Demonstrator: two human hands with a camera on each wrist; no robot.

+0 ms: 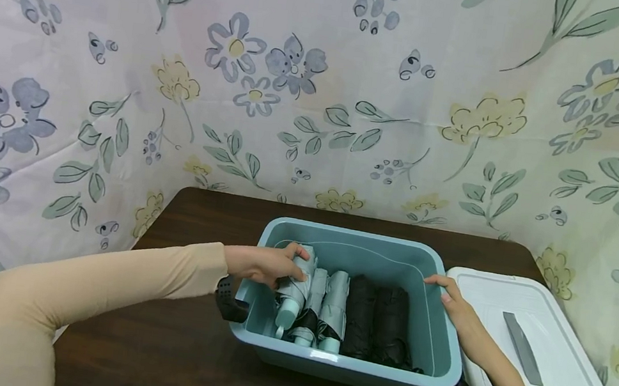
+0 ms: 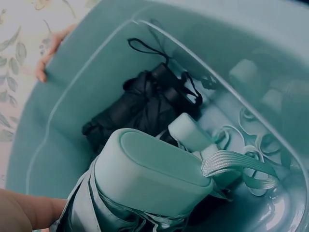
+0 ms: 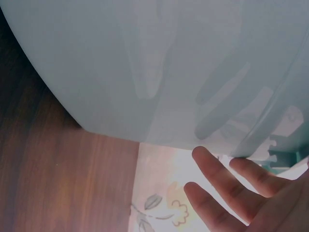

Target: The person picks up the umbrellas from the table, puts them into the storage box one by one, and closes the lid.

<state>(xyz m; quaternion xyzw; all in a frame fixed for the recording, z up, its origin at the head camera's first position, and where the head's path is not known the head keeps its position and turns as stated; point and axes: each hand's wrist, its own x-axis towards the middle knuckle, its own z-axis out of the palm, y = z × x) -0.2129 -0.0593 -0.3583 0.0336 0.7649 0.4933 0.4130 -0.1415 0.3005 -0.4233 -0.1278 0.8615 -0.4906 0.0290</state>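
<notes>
My left hand (image 1: 265, 263) grips a folded pale green umbrella (image 1: 293, 295) at the left end of a blue-green plastic bin (image 1: 358, 361). Close up in the left wrist view, its rounded handle (image 2: 149, 171) with a woven strap points away from the hand. Two more pale green umbrellas (image 1: 335, 302) lie beside it, then two black folded umbrellas (image 1: 361, 315) to their right. My right hand (image 1: 463, 313) rests at the bin's right rim. The right wrist view shows its fingers (image 3: 227, 188) extended along the outer wall.
A white lid (image 1: 568, 353) with a grey strip lies to the right of the bin, partly under the right forearm. Everything stands on a dark brown wooden table (image 1: 163, 342). Behind it hangs a flower-patterned cloth (image 1: 319, 110).
</notes>
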